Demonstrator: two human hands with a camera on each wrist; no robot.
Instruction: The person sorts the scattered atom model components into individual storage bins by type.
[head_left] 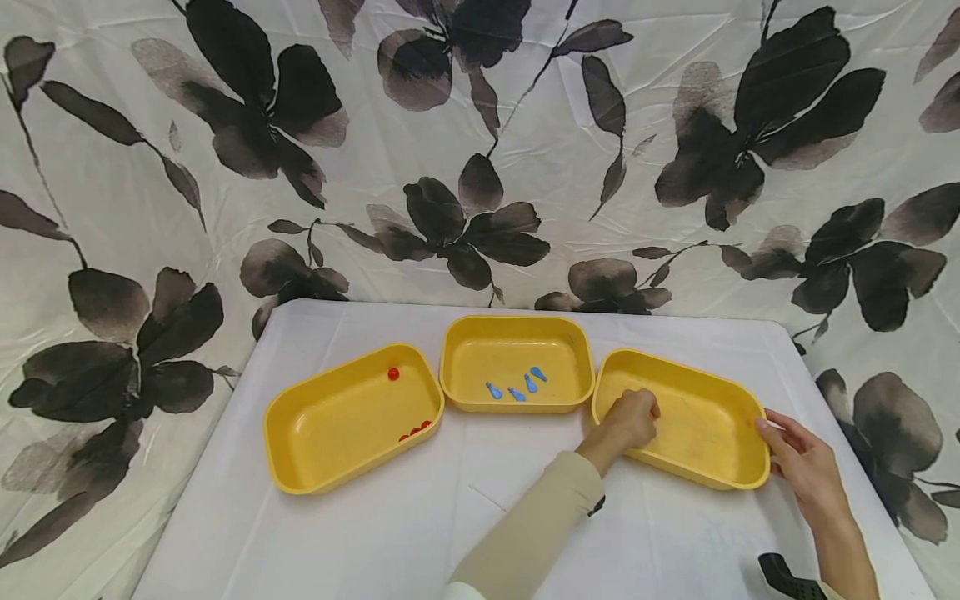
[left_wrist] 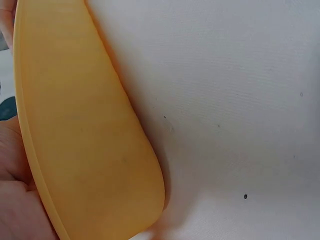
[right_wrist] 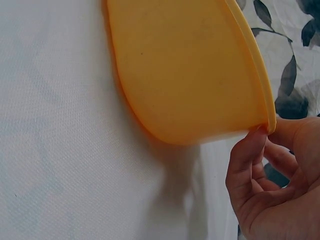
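Note:
Three yellow plastic trays stand side by side in the head view. My right hand [head_left: 812, 467] pinches the rim at the right end of the right tray [head_left: 708, 421], thumb on one side of the wall and fingers on the other, as the right wrist view shows. Over the left part of that tray hangs my left hand [head_left: 632, 418], knuckles up and fingers bent down inside it. Its fingertips are hidden, so what they hold or touch cannot be told. In the left wrist view the tray's outer wall [left_wrist: 90, 130] covers most of that hand.
Several small blue drop-shaped pieces [head_left: 531, 383] lie in the middle tray [head_left: 517, 323]. Several red balls [head_left: 393, 374] lie in the left tray [head_left: 322, 429]. White cloth [head_left: 390, 542] covers the table. Behind it hangs a flower-patterned curtain [head_left: 600, 167].

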